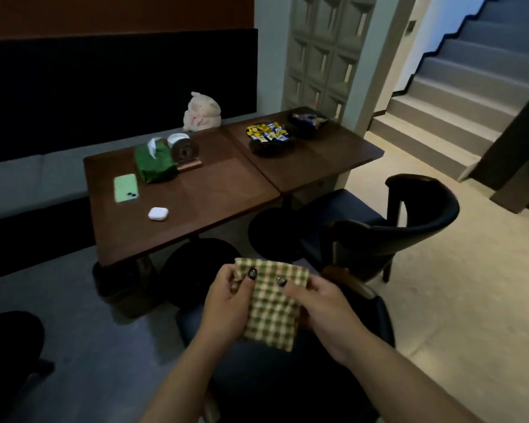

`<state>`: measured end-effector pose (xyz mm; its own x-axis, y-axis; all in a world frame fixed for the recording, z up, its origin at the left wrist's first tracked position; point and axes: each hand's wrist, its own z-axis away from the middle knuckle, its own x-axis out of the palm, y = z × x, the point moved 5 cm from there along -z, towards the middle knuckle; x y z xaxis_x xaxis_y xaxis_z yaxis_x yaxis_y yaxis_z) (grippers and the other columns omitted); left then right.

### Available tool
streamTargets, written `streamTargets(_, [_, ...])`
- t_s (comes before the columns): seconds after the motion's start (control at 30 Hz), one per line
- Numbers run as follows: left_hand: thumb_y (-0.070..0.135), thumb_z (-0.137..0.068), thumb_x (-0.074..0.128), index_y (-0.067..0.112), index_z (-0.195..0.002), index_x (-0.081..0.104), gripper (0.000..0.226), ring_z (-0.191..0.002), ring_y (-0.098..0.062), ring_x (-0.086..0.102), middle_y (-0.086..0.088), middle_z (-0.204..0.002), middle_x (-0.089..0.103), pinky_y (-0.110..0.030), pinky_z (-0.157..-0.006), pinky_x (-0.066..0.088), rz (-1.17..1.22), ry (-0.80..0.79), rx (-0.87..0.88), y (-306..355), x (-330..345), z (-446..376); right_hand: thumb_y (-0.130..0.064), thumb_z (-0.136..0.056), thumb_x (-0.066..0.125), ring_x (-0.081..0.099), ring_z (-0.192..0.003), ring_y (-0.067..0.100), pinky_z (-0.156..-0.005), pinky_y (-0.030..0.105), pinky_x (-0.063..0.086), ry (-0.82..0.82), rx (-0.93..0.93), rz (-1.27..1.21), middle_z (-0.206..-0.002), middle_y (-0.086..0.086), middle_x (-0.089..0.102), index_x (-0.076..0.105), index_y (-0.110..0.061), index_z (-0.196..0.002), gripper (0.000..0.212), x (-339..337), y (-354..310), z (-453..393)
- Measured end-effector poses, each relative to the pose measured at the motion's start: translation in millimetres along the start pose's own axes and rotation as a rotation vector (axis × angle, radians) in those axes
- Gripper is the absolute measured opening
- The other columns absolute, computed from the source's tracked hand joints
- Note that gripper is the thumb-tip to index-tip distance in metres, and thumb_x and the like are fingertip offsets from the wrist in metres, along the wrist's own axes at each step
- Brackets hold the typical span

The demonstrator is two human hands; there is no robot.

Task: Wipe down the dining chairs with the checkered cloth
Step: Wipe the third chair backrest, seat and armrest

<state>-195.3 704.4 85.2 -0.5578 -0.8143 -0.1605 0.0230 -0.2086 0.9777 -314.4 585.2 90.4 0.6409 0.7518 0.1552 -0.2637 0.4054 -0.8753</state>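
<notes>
Now both hands hold cloth (271, 303) above dark chair (290, 370): left hand (226, 296) pinches upper left edge, right hand (321, 309) grips right edge. Second chair (388, 227) beside bench (180, 196).

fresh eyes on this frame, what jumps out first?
The checkered cloth, low in the middle, held up between the left hand and the right hand, thumbs pinching it from either side. Behind it, a dark curved-back dining chair at right, by the wooden table. On the table, a bright green phone and a bowl of yellow-wrapped candies catch the light.
</notes>
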Motion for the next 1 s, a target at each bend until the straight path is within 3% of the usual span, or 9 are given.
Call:
streamTargets(0.1, [0.015,-0.094,0.059,0.019,-0.09,0.06,0.006,-0.066,0.002,0.06,0.016,-0.073,0.067,-0.013,-0.059,0.045,0.015,0.062,-0.019,-9,72,0,-0.019,-0.086,0.068,0.071,-0.091,0.017,-0.085,0.039,0.056,0.027,0.033,0.012,-0.098,0.001,0.074,0.068,-0.017,-0.107,0.021,-66,5,-5])
streamTargets(0.23, [0.012,-0.095,0.058,0.017,-0.098,0.058,0.006,-0.063,-0.01,0.067,-0.002,-0.079,0.072,-0.024,-0.058,0.052,0.11,0.08,-0.192,-28,157,10,-0.02,-0.084,0.066,0.064,-0.074,-0.002,-0.054,0.011,0.047,0.327,-0.274,0.352,-0.087,-0.008,0.069,0.063,-0.026,-0.092,0.01,-177,-37,-4])
streamTargets(0.4, [0.015,-0.097,0.053,0.024,-0.114,0.048,0.02,-0.08,-0.013,0.073,0.001,-0.095,0.073,-0.028,-0.073,0.053,0.136,0.046,-0.371,-65,219,23,-0.018,-0.08,0.061,0.047,-0.078,-0.007,-0.059,0.009,0.034,0.439,-0.482,0.849,-0.089,-0.005,0.046,0.047,-0.021,-0.079,0.015,-270,-71,-21])
streamTargets(0.53, [0.021,-0.098,0.056,0.02,-0.131,0.042,0.036,-0.095,-0.01,0.065,0.007,-0.103,0.065,-0.028,-0.083,0.052,0.042,0.013,-0.522,-106,251,30,-0.018,-0.089,0.055,0.05,-0.071,0.02,-0.053,0.028,0.035,0.296,-0.199,0.906,-0.082,0.004,0.049,0.04,-0.019,-0.078,0.018,-299,-13,-52])
streamTargets(0.6, [0.024,-0.098,0.055,0.016,-0.137,0.04,0.042,-0.09,-0.005,0.059,0.013,-0.099,0.059,-0.022,-0.076,0.048,-0.032,-0.001,-0.57,-128,263,30,-0.02,-0.093,0.051,0.051,-0.071,0.02,-0.055,0.029,0.037,0.247,-0.011,0.827,-0.086,0.01,0.054,0.04,-0.019,-0.082,0.016,-300,21,-58])
streamTargets(0.67, [0.026,-0.099,0.053,0.014,-0.141,0.038,0.046,-0.085,-0.002,0.055,0.016,-0.097,0.054,-0.016,-0.068,0.042,-0.08,-0.004,-0.628,-146,272,35,-0.024,-0.096,0.047,0.054,-0.081,0.024,-0.066,0.033,0.043,0.22,0.166,0.733,-0.096,0.013,0.057,0.045,-0.014,-0.095,0.01,-298,52,-63])
streamTargets(0.73, [0.028,-0.1,0.051,0.013,-0.144,0.034,0.05,-0.097,-0.01,0.056,0.008,-0.109,0.056,-0.02,-0.08,0.041,-0.11,-0.011,-0.675,-165,281,42,-0.024,-0.094,0.047,0.057,-0.094,0.029,-0.082,0.038,0.047,0.212,0.293,0.626,-0.104,0.012,0.058,0.048,-0.009,-0.111,0.022,-293,78,-67])
streamTargets(0.87, [0.037,-0.098,0.051,0.017,-0.147,0.033,0.055,-0.122,-0.019,0.051,-0.001,-0.139,0.051,-0.027,-0.097,0.039,-0.152,-0.013,-0.675,-180,295,41,-0.027,-0.088,0.06,0.055,-0.104,0.03,-0.09,0.039,0.046,0.267,0.413,0.437,-0.108,0.008,0.055,0.041,-0.004,-0.126,0.049,-284,101,-79])
streamTargets(1.0, [0.036,-0.097,0.054,0.019,-0.143,0.042,0.05,-0.115,-0.01,0.052,0.0,-0.138,0.053,-0.021,-0.091,0.037,-0.167,-0.065,-0.642,-185,293,36,-0.033,-0.081,0.072,0.062,-0.1,0.027,-0.092,0.041,0.05,0.17,0.467,0.367,-0.112,0.009,0.064,0.055,-0.01,-0.12,0.049,-277,115,-86])
